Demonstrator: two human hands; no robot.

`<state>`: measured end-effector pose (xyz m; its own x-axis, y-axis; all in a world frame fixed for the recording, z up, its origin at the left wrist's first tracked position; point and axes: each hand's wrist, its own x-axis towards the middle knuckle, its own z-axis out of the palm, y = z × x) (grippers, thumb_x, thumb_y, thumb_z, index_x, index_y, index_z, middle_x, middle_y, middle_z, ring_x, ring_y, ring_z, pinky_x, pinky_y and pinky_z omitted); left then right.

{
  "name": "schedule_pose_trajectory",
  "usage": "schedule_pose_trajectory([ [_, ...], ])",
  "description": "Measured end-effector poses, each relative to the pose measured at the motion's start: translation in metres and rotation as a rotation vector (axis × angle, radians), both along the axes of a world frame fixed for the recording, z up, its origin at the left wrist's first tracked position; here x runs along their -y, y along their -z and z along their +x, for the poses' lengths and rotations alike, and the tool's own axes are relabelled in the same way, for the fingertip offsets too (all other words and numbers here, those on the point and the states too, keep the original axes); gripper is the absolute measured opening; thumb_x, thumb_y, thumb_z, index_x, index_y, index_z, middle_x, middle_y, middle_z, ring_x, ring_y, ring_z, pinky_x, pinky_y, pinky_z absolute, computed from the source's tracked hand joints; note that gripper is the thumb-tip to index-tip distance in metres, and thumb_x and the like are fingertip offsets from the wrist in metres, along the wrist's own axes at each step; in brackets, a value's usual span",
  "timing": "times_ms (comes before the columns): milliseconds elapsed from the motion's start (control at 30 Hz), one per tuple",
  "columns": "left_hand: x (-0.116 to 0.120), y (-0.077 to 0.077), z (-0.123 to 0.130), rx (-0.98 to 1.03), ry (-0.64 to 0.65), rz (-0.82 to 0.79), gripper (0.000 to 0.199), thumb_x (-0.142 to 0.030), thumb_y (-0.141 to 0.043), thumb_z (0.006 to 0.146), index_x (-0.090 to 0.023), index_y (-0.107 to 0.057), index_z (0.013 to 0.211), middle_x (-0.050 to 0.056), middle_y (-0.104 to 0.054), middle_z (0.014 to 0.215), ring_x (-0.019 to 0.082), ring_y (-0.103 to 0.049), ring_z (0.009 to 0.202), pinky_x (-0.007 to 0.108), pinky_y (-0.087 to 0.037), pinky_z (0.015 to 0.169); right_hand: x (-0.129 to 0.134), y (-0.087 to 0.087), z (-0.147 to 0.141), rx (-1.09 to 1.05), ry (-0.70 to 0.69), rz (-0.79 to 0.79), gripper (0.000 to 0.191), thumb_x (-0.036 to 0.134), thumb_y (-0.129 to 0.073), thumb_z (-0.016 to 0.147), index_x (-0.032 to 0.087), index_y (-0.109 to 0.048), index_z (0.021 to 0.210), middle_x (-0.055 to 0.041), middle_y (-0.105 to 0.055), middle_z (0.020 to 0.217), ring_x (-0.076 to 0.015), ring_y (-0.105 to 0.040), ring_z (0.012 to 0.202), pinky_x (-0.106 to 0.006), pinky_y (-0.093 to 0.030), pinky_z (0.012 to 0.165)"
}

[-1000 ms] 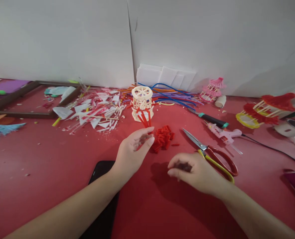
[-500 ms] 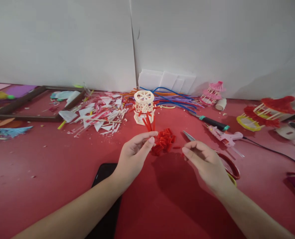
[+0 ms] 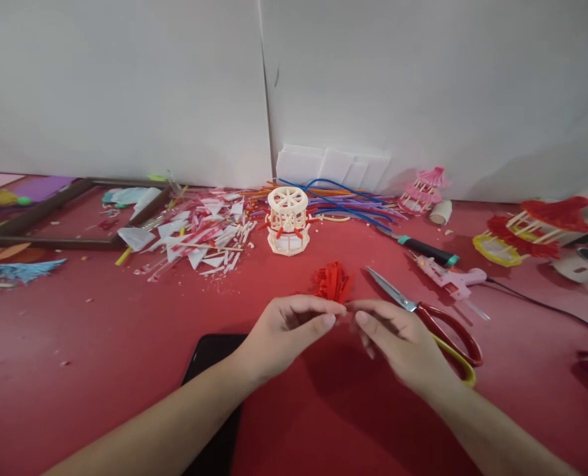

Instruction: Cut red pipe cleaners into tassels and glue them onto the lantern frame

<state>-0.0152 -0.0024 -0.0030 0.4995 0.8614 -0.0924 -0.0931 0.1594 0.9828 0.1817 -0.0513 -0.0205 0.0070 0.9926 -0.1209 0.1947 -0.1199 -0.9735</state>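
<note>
My left hand (image 3: 291, 334) is closed in a pinch, thumb against forefinger, on a bundle of thin red sticks (image 3: 342, 283) that points up and away. Behind the bundle lies a heap of short red pieces (image 3: 320, 279), partly covered, so the two blend together. My right hand (image 3: 398, 337) is also pinched, its fingertips almost touching the left ones; whatever it grips is too small to make out. Scissors (image 3: 413, 305) with red and yellow handles lie open beside and partly under the right hand. Beyond the heap stands a cream openwork model (image 3: 288, 221) with red bits around it.
A black phone-like slab (image 3: 209, 357) lies under my left forearm. Paper and stick scraps (image 3: 199, 231) spread at left near a brown frame (image 3: 51, 243). At right are a pink glue gun (image 3: 452, 277) with its cord, a black-handled tool (image 3: 430, 250) and a red-yellow model (image 3: 532, 228).
My left hand has moved right and slightly down with the red sticks, closing the gap to my right hand. The right hand has shifted slightly down, and more of the scissors shows.
</note>
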Motion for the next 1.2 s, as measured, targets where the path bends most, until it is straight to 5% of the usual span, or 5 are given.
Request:
schedule_pose_trajectory([
  [167,0.003,-0.001,0.002,0.08,0.229,-0.064,0.011,-0.025,-0.077,0.079,-0.019,-0.078,0.089,0.005,-0.08,0.091,0.02,-0.075,0.089,0.033,-0.056,0.088,-0.003,0.001,-0.006,-0.459,-0.098,-0.138,0.033,0.05,-0.074,0.08,0.017,-0.072,0.083,0.0024,-0.056,0.061,-0.0074,-0.048,0.048,-0.021,-0.041,0.043],
  [367,0.005,-0.004,0.004,0.14,0.301,-0.137,0.009,-0.026,-0.078,0.079,-0.018,-0.078,0.082,0.005,-0.079,0.084,0.019,-0.075,0.083,0.032,-0.057,0.084,-0.001,-0.005,-0.013,-0.629,-0.097,-0.24,0.033,0.044,-0.085,0.07,0.017,-0.072,0.084,0.0038,-0.057,0.057,-0.0061,-0.049,0.047,-0.017,-0.038,0.041],
  [633,0.008,0.002,0.005,0.16,0.245,-0.161,0.016,-0.027,-0.079,0.078,-0.015,-0.069,0.083,0.003,-0.075,0.077,0.012,-0.071,0.071,0.024,-0.056,0.072,-0.003,-0.002,-0.017,-0.58,-0.023,-0.153,0.035,0.047,-0.085,0.067,0.017,-0.067,0.072,0.0028,-0.059,0.053,-0.0084,-0.052,0.047,-0.02,-0.04,0.044],
  [933,0.014,0.008,0.002,-0.156,0.101,0.358,0.016,-0.02,-0.066,0.087,-0.021,-0.059,0.102,0.004,-0.077,0.099,0.015,-0.074,0.09,0.025,-0.058,0.083,-0.001,-0.003,-0.019,-0.271,0.139,0.045,0.026,0.042,-0.081,0.07,0.02,-0.068,0.067,0.0012,-0.061,0.059,-0.0105,-0.051,0.052,-0.023,-0.044,0.048],
  [1200,0.014,0.003,0.004,-0.165,0.117,0.246,0.012,-0.022,-0.063,0.09,-0.021,-0.051,0.093,0.006,-0.078,0.088,0.018,-0.076,0.084,0.027,-0.058,0.077,0.0,-0.004,-0.02,-0.253,0.107,0.092,0.015,0.035,-0.079,0.072,0.022,-0.072,0.069,0.0001,-0.066,0.066,-0.0118,-0.056,0.057,-0.025,-0.049,0.056],
])
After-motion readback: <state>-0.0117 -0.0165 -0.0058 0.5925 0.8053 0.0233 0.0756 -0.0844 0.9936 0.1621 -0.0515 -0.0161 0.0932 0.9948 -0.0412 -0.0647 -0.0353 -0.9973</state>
